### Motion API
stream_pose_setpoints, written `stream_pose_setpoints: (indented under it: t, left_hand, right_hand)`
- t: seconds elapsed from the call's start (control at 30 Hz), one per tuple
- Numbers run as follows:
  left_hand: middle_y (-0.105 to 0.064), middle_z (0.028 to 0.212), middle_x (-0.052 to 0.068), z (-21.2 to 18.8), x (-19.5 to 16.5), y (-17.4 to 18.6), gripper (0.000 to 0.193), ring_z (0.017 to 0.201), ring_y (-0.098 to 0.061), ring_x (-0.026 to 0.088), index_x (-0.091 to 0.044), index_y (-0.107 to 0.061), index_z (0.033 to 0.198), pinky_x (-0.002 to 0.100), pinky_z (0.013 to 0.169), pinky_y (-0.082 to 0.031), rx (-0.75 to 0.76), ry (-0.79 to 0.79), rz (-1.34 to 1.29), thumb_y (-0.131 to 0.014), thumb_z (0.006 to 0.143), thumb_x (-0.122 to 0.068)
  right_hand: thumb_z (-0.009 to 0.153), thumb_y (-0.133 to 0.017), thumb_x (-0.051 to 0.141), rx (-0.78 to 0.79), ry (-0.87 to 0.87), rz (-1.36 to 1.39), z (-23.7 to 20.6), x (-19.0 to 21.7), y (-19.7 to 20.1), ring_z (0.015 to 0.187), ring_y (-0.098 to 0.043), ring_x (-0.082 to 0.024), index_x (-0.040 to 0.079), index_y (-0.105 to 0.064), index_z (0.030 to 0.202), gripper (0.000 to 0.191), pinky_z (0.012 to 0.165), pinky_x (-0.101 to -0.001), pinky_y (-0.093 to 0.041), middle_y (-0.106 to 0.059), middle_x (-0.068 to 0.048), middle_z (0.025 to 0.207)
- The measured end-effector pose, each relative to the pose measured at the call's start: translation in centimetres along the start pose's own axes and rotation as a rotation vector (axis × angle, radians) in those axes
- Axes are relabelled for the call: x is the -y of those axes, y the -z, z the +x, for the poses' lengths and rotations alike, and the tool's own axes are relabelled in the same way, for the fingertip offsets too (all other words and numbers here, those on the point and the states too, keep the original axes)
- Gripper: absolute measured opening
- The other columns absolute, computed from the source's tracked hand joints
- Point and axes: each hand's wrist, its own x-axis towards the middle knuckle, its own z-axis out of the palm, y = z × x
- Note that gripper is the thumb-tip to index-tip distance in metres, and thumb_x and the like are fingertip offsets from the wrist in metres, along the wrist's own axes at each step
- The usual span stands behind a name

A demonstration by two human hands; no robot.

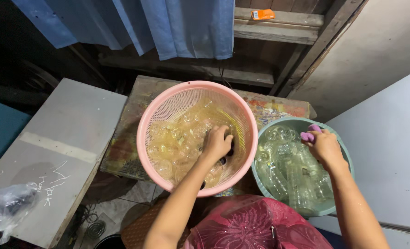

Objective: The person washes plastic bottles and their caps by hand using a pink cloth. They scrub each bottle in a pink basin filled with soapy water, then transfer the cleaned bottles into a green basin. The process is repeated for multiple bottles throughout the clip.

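Clear plastic bottles fill the pink basket in front of me, lying loose and piled against each other, and more of them sit in the green basin to its right. My left hand is sunk among the basket's bottles with its fingers curled down; I cannot tell whether it actually has hold of one. My right hand hovers over the basin's far rim, clenched on a small purple thing.

The bottles look wet and slick, so one may well slip out as I lift it and knock others over the rim. The basket sits on a worn board with its near edge overhanging, and leaning on it could tip it.

My fingertips are buried among the bottles. The purple thing is mostly covered by my hand, so I cannot say what it is. A dark shape under my left palm stays unclear.
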Motion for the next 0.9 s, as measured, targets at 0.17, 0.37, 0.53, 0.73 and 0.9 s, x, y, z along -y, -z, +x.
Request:
stream_pose_setpoints:
  t: [0.17,0.37,0.53,0.73,0.9]
  left_hand:
    - [-0.038,0.147,0.031,4.0,-0.5,-0.9,0.063,0.129,-0.049,0.049,-0.02,-0.042,0.152,0.054,0.107,-0.043,0.132,0.237,0.103,-0.06,0.096,-0.044]
    - [-0.016,0.16,0.034,6.1,-0.6,-2.9,0.07,0.148,-0.027,0.051,-0.03,-0.028,0.161,0.055,0.119,-0.029,0.316,0.406,0.133,-0.047,0.103,-0.064]
    - [-0.005,0.164,0.041,5.2,-0.9,-3.0,0.113,0.139,-0.046,0.047,-0.015,-0.008,0.165,0.047,0.113,-0.046,0.228,0.684,0.068,-0.072,0.085,-0.061]
    - [-0.032,0.145,0.04,5.0,-0.7,-2.3,0.122,0.129,-0.046,0.047,-0.014,-0.004,0.157,0.049,0.109,-0.047,0.039,0.763,-0.244,-0.093,0.076,-0.029]
    - [-0.059,0.128,0.031,3.5,2.2,1.0,0.086,0.103,-0.069,0.044,-0.004,-0.025,0.155,0.066,0.097,-0.057,0.281,0.824,-1.29,-0.064,0.079,-0.009]
  right_hand:
    - [0.084,-0.076,0.027,-0.147,0.158,0.249,-0.3,1.7,0.2,0.113,-0.065,-0.043,0.008,-0.058,0.137,0.059,0.095,-0.0465,-0.051,-0.068,-0.025,0.123]
    - [0.095,-0.065,0.034,0.175,0.007,1.119,-1.3,5.4,0.2,0.113,-0.067,-0.036,-0.001,-0.059,0.134,0.053,0.098,-0.0431,-0.053,-0.07,-0.023,0.124]
    - [0.102,-0.044,0.057,0.655,-0.153,1.919,-2.6,7.8,0.7,0.116,-0.066,-0.033,0.001,-0.051,0.145,0.071,0.1,-0.0474,-0.051,-0.065,-0.02,0.134]
    - [0.101,-0.031,0.066,0.803,0.015,2.073,-3.1,10.3,1.7,0.122,-0.062,-0.039,-0.002,-0.048,0.144,0.083,0.105,-0.0521,-0.049,-0.059,-0.023,0.14]
    - [0.106,-0.031,0.057,0.582,-0.166,1.932,-2.2,11.2,3.9,0.119,-0.063,-0.034,0.001,-0.049,0.145,0.071,0.104,-0.0492,-0.05,-0.06,-0.019,0.138]
